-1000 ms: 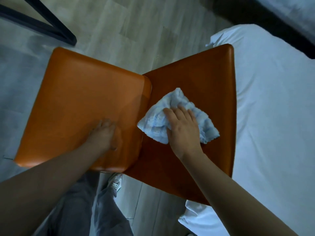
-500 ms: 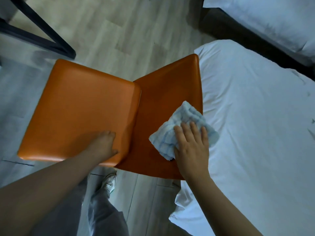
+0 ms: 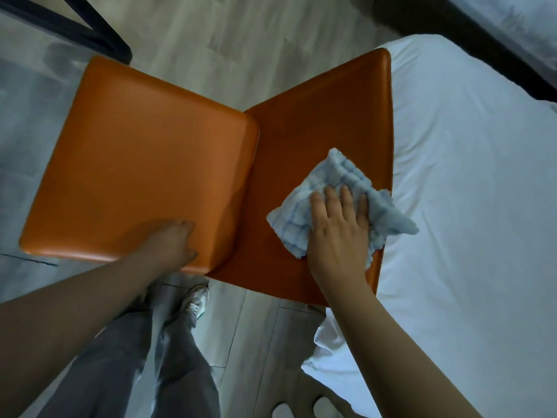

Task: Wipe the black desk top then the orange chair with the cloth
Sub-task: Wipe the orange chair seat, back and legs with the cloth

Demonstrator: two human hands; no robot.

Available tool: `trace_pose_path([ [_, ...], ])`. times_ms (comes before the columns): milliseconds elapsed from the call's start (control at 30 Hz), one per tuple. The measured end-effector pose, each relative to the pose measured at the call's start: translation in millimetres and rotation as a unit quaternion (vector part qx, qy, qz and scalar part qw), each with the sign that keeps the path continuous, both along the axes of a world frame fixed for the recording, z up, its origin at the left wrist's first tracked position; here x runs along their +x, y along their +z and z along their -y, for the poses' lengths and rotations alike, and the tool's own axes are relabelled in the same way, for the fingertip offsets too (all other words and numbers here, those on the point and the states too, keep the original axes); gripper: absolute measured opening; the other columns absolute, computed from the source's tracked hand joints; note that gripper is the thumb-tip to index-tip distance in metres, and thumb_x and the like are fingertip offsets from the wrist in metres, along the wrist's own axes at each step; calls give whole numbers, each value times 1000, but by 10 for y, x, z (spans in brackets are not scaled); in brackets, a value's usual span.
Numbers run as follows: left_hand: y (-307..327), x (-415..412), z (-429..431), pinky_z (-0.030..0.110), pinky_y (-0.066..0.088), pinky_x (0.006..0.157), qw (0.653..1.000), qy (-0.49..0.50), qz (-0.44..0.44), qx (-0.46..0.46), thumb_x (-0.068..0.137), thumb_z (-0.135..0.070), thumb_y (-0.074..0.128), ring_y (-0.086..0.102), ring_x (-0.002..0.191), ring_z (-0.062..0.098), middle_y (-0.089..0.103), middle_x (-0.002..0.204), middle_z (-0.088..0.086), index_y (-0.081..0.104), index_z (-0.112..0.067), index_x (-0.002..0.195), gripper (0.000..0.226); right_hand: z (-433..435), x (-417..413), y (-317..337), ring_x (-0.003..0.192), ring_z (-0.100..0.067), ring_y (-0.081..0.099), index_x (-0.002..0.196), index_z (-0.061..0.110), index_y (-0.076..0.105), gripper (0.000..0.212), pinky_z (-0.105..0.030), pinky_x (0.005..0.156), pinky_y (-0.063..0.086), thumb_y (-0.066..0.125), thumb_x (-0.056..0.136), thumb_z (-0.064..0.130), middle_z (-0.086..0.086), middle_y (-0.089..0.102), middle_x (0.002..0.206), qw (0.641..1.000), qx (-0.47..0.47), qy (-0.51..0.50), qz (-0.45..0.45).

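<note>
The orange chair (image 3: 144, 164) is seen from above, its seat on the left and its backrest (image 3: 316, 116) on the right. A light blue and white cloth (image 3: 340, 179) lies crumpled on the backrest near its right edge, one corner hanging just past that edge. My right hand (image 3: 337, 233) presses flat on the cloth with straight fingers. My left hand (image 3: 171, 242) rests on top of the seat at its near edge, fingers loosely bent, holding nothing. The black desk top is out of view.
A bed with a white sheet (image 3: 470, 206) stands right against the backrest's edge. A black desk leg frame (image 3: 99, 34) crosses the top left over the pale wood floor (image 3: 241, 37). My grey-trousered legs (image 3: 126, 357), a shoe (image 3: 196, 303) and white slippers (image 3: 301, 410) are below.
My right hand has slid the cloth from the middle of the backrest out to its right edge. My left hand has stayed on the seat's near edge.
</note>
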State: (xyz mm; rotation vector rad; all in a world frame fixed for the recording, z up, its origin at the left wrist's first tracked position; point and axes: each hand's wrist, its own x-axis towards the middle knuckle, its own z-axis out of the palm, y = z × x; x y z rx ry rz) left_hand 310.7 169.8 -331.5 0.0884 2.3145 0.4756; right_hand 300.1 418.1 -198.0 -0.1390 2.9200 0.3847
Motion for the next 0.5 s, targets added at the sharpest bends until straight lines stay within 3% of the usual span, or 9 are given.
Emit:
trace_pose_path([
  [167,-76,-66,160,31,42,95,1000,-15,-3,-26,86,-35,65,48,119,28,49,130,13,42,-7,136,62,126,-86,-350,148,-30,2,149,14,16,74,-43,119,6,58,92,32,-10,15,159,998,-5,7,70],
  [500,-280,-120,429,31,40,100,997,-60,5,-44,87,-37,62,44,123,26,44,137,9,40,-11,138,61,392,-171,-1044,148,-30,-1,150,13,16,76,-42,118,-1,59,91,31,-10,12,160,994,-4,8,107],
])
